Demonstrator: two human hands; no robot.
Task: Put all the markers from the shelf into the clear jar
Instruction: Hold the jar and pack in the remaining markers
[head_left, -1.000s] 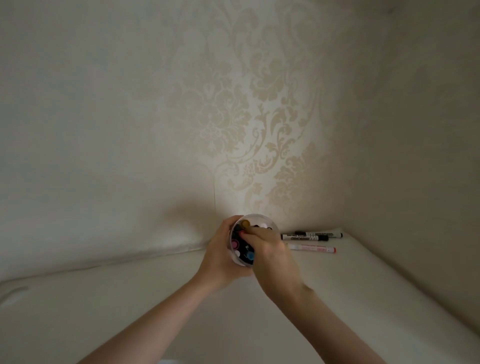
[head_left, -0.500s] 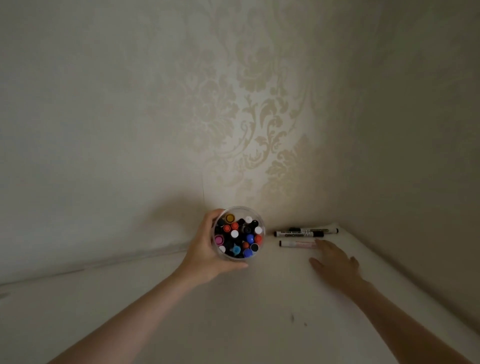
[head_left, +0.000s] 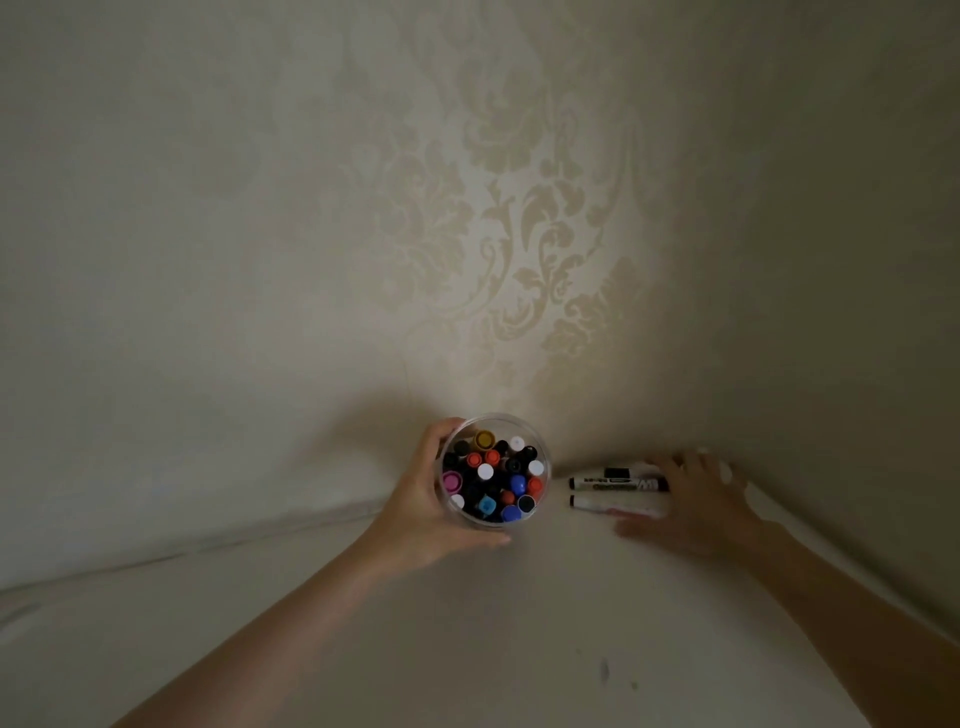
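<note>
1. Clear jar (head_left: 493, 470): stands upright on the pale shelf (head_left: 519, 623), mouth facing the viewer, packed with markers standing cap-up.
2. Left hand (head_left: 423, 512): wraps the jar from its 9 o'clock side, fingers curled round the wall and thumb at 6 o'clock.
3. Loose markers: three lie at the jar's 3 o'clock, long axes running 9 to 3 o'clock, parallel and close together. Farthest back, a black-banded marker (head_left: 618, 472); in the middle, a printed marker (head_left: 615, 485); nearest, a white marker (head_left: 608, 504), its black end towards 9 o'clock.
4. Right hand (head_left: 698, 506): spread wide and flat, palm down, over the markers' 3 o'clock ends; holds nothing.
</note>
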